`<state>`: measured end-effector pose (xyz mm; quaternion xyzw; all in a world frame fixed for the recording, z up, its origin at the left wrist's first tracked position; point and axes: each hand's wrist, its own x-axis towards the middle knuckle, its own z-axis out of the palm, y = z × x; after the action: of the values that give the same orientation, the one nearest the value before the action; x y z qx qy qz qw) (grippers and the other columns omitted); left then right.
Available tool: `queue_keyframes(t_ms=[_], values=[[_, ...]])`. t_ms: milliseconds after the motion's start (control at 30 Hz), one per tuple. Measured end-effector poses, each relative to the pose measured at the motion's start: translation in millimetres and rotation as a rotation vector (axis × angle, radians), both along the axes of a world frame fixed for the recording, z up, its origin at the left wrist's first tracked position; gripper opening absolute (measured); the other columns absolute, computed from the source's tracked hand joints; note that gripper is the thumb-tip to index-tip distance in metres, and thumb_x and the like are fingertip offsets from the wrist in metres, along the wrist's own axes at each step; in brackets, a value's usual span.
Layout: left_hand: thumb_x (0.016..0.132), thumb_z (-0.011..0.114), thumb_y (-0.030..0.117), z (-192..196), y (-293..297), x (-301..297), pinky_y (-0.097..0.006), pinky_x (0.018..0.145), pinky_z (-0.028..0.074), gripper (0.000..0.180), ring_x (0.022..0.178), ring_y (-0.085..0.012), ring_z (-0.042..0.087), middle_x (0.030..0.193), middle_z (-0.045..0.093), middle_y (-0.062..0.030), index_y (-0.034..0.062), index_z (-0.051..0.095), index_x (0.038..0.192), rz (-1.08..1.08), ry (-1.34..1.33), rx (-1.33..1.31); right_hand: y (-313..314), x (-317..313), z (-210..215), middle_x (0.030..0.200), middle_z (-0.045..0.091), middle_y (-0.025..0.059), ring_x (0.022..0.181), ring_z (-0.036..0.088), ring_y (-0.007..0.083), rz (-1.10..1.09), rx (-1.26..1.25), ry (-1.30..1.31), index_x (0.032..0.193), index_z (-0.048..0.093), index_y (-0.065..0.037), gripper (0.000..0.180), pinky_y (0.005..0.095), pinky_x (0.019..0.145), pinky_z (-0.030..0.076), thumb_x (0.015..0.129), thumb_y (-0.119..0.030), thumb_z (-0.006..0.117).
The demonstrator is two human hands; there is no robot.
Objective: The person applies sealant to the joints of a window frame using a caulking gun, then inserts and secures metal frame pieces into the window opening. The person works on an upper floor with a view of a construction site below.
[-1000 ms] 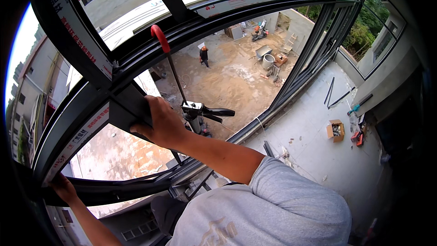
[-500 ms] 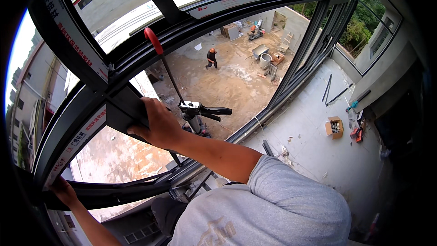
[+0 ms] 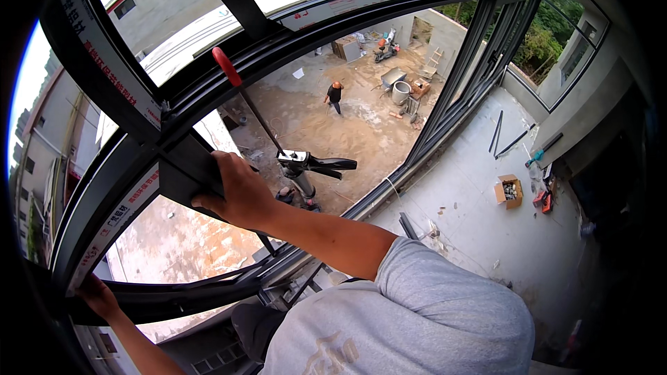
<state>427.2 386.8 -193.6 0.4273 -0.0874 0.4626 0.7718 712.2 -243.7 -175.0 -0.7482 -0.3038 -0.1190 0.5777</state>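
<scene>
Two bare hands, no gloves, rings or watch visible. Right hand (image 3: 240, 191) on a bare forearm running down to a short sleeve (image 3: 431, 285). Grey T-shirt (image 3: 410, 326), heathered knit, loose fit, fills near right. Faint pale print on chest (partly cut off by near edge, shape unclear). Left hand (image 3: 97, 296) near left, forearm bare, upper arm out of view. Dark trousers (image 3: 253, 326) glimpsed below shirt hem.

Right hand (image 3: 240, 191) has slid lower along the dark frame bar (image 3: 184, 170) — view tilted
</scene>
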Motion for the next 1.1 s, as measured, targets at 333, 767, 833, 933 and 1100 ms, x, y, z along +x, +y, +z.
queue_keyframes(t_ms=[333, 767, 833, 933, 1100], values=[[0.107, 0.055, 0.031, 12.7, -34.5, 14.2, -0.043, 0.125, 0.036, 0.052, 0.141, -0.0312, 0.051, 0.152, 0.053, -0.0186, -0.0003, 0.049, 0.148, 0.173, 0.029, -0.134, -0.9, 0.2, -0.1, 0.125, 0.054, 0.0275, 0.116, 0.057, 0.0466, -0.005, -0.010, 0.007, 0.140, 0.039, 0.001, 0.085, 0.0539, 0.098, 0.047, 0.085, -0.046, 0.083], [0.108, 0.054, 0.029, 16.8, -47.6, 23.9, -0.042, 0.126, 0.034, 0.051, 0.141, -0.0306, 0.050, 0.152, 0.053, -0.0189, -0.0003, 0.048, 0.149, 0.172, 0.016, -0.181, -5.4, -0.5, 3.9, 0.124, 0.055, 0.0262, 0.115, 0.058, 0.0453, -0.021, -0.024, 0.014, 0.140, 0.040, 0.001, 0.084, 0.0524, 0.097, 0.048, 0.085, -0.046, 0.083], [0.108, 0.055, 0.029, 14.4, -33.5, 11.7, -0.042, 0.125, 0.034, 0.051, 0.141, -0.0304, 0.051, 0.152, 0.053, -0.0188, -0.0004, 0.048, 0.148, 0.158, 0.027, -0.096, -3.6, -2.6, 5.2, 0.124, 0.055, 0.0258, 0.114, 0.058, 0.0452, -0.007, -0.021, 0.029, 0.139, 0.040, 0.000, 0.084, 0.0521, 0.097, 0.048, 0.084, -0.046, 0.083], [0.107, 0.056, 0.029, 10.1, -16.5, 2.7, -0.041, 0.125, 0.036, 0.051, 0.140, -0.0302, 0.051, 0.151, 0.053, -0.0185, -0.0006, 0.048, 0.148, 0.086, 0.012, -0.046, -2.3, -2.3, 2.9, 0.124, 0.056, 0.0253, 0.114, 0.059, 0.0448, -0.005, -0.007, 0.019, 0.139, 0.040, 0.000, 0.083, 0.0518, 0.097, 0.048, 0.084, -0.046, 0.083], [0.107, 0.057, 0.028, 6.1, -11.0, 3.5, -0.042, 0.123, 0.038, 0.051, 0.139, -0.0306, 0.052, 0.150, 0.054, -0.0191, -0.0012, 0.049, 0.147, 0.067, 0.000, -0.061, -1.6, -1.7, 1.6, 0.123, 0.056, 0.0247, 0.111, 0.060, 0.0439, -0.016, -0.004, 0.014, 0.139, 0.040, -0.001, 0.083, 0.0514, 0.094, 0.049, 0.084, -0.044, 0.084]])
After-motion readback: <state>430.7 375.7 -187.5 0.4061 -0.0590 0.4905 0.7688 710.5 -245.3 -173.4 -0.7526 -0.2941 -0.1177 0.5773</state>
